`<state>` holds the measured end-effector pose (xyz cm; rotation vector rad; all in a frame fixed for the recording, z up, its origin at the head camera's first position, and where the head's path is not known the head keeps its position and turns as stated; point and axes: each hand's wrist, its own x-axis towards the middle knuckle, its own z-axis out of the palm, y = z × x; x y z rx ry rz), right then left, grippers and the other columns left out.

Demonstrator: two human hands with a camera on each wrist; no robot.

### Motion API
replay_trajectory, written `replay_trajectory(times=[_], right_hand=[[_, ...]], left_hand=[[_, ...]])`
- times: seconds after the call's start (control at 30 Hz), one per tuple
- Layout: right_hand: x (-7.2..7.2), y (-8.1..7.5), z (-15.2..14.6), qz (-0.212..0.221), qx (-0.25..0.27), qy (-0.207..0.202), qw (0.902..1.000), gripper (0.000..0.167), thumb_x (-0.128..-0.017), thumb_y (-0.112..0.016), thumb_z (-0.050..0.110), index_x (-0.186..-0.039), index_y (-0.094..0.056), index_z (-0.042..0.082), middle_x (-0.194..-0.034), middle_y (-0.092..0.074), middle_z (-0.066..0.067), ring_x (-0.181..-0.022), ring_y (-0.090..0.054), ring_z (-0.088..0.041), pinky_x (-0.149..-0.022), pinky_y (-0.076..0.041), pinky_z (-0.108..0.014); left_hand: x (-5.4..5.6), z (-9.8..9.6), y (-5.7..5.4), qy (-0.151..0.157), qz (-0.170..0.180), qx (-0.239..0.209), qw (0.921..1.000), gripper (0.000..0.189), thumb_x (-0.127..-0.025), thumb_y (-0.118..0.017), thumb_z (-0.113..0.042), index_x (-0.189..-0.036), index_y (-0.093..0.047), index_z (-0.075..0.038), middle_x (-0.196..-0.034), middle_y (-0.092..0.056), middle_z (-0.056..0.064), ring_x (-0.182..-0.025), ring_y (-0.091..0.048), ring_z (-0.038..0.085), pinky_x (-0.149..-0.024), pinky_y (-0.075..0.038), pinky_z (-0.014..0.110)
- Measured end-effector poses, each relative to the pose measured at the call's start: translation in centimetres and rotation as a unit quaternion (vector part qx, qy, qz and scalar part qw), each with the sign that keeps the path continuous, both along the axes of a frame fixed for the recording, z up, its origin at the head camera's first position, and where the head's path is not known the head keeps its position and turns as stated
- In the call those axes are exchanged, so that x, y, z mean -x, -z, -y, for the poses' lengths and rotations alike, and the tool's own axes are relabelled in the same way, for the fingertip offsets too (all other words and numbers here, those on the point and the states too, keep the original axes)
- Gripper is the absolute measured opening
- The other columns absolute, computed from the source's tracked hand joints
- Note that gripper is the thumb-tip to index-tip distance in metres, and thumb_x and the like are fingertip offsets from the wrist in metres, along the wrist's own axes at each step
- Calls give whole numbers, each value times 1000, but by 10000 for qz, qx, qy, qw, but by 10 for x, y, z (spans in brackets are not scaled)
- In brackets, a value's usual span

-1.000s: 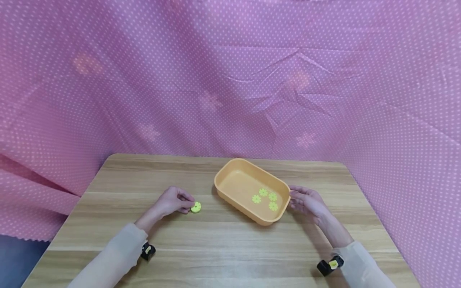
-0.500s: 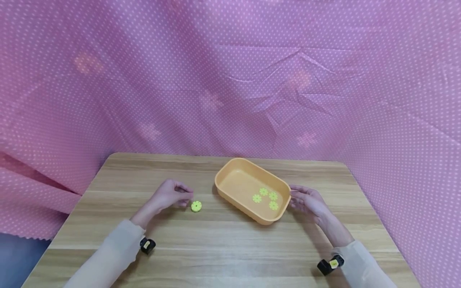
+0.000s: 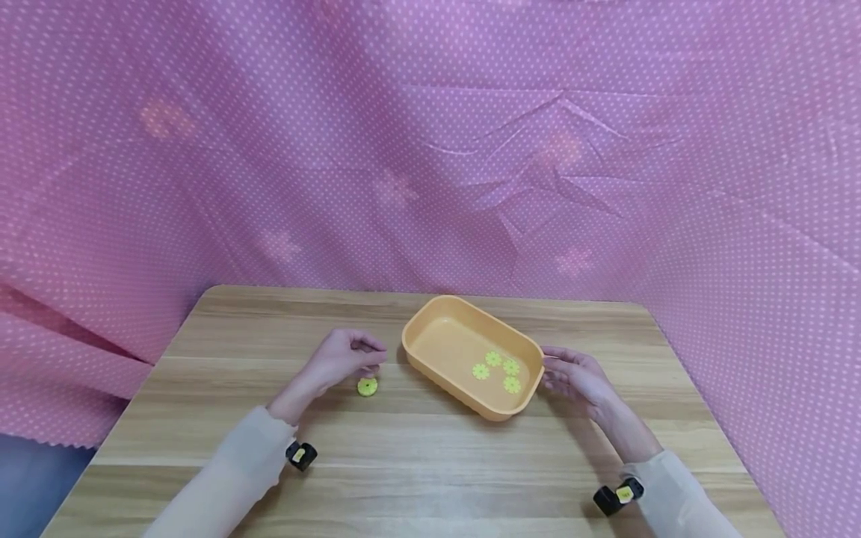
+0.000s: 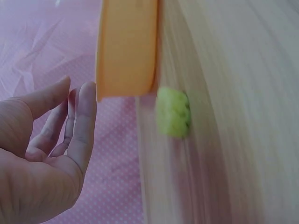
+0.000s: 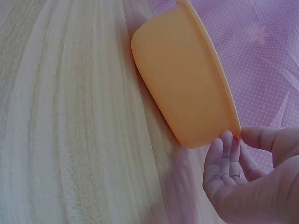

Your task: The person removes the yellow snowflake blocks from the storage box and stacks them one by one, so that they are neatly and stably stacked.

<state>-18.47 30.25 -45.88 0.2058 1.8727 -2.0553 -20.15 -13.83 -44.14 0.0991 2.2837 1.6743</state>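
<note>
My left hand (image 3: 344,356) hovers just behind a small yellow-green flower-shaped piece (image 3: 367,387) with a dark centre hole, on the table left of the tray. In the left wrist view the thumb and fingers are slightly bent with a gap between their tips, and nothing shows between them. That view shows the flower piece (image 4: 173,113) as thick, with a notched side. My right hand (image 3: 580,381) holds the right end of an orange rectangular tray (image 3: 430,338), thumb at the rim and fingers against the outer wall (image 5: 187,88). Several flat yellow-green flower pieces (image 3: 512,385) lie inside it.
A wooden table (image 3: 430,478) carries everything, its far edge meeting a pink dotted cloth (image 3: 430,149) that hangs behind and at both sides. Each wrist wears a small black camera (image 3: 300,455).
My left hand has let go of the flower piece, lifted off it and moved right, towards the tray. The right hand and the tray have stayed in place.
</note>
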Motion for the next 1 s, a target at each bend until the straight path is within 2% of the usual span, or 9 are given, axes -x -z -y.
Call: replay_trajectory(times=[0.13, 0.27, 0.43, 0.53, 0.73, 1.0], right_hand=[[0, -1, 1, 7, -4, -27, 10000, 52, -106, -59, 7, -152, -42, -9, -97, -78, 7, -79, -71, -4, -78, -65, -20], [0, -2, 0, 7, 0, -33, 10000, 49, -106, -59, 7, -151, -44, -8, -98, -78, 8, -80, -71, -4, -78, -65, -20], [1, -1, -1, 19, -43, -9, 10000, 44, -106, -60, 7, -147, -50, -5, -98, -78, 7, -81, -72, -4, -78, -65, -20], [1, -1, -1, 43, -70, 9, 10000, 42, -105, -61, 7, -145, -53, -3, -97, -79, 7, -80, -72, -4, -78, -65, -21], [3, -1, -1, 19, -91, -43, 9999, 47, -106, -59, 7, -149, -47, -7, -96, -78, 8, -80, -72, -3, -77, -65, -20], [2, -1, -1, -13, -69, -53, 10000, 51, -106, -60, 7, -151, -43, -9, -96, -78, 7, -80, -72, -3, -77, -65, -20]], left_hand=[[2, -13, -4, -46, -30, -165, 9998, 28, -95, -78, -9, -116, -71, 7, -100, -76, 14, -78, -71, 14, -78, -70, 31], [4, -26, -9, -24, -26, -246, 9997, 28, -93, -80, -12, -115, -73, 5, -100, -77, 13, -79, -72, 16, -81, -70, 36], [8, -44, -13, 216, -296, -350, 9987, 24, -93, -80, -11, -111, -74, 4, -97, -77, 12, -79, -74, 20, -75, -70, 34], [9, -56, -17, 370, -437, -433, 9974, 21, -93, -80, -12, -108, -75, 3, -94, -76, 12, -75, -72, 18, -70, -69, 30], [10, -79, -26, 583, -444, -510, 9960, 20, -94, -80, -13, -107, -76, 1, -96, -76, 13, -74, -72, 15, -72, -69, 33], [14, -106, -24, 708, -587, -504, 9945, 18, -93, -80, -12, -105, -77, 0, -93, -75, 9, -74, -70, 14, -69, -69, 31]])
